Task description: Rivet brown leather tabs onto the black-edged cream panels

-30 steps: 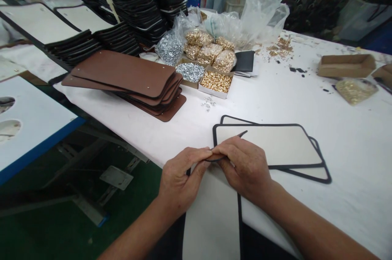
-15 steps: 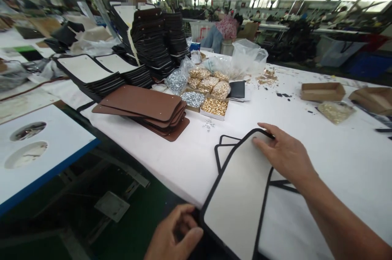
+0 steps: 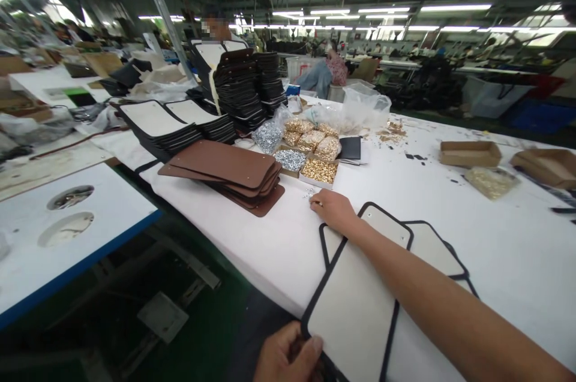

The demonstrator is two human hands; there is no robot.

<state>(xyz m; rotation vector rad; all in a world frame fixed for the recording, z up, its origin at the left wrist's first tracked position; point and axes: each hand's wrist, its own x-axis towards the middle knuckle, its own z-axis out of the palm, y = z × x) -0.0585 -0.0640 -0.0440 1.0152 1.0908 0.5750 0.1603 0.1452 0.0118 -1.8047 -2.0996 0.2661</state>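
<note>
My left hand (image 3: 288, 355) grips the near left corner of a white panel with a black border (image 3: 355, 298), its thumb on top. Two small metal studs show near the panel's far end. My right hand (image 3: 335, 209) reaches across that panel to a few loose silver metal pieces (image 3: 309, 192) on the table. Its fingers are pinched together, and whatever is between them is too small to make out. More black-edged panels (image 3: 436, 247) lie beneath and beside the held one.
Boxes of silver pieces (image 3: 290, 159) and gold pieces (image 3: 318, 171) stand beyond my right hand, with filled bags (image 3: 312, 137) behind. Brown panels (image 3: 225, 166) are stacked to the left, near tall dark stacks (image 3: 236, 88). Cardboard trays (image 3: 470, 154) sit at right. A person is behind the stacks.
My right hand has let go of the panel's far end and moved left to the loose silver pieces. My left hand has closed on the panel's near corner. The view has tilted up.
</note>
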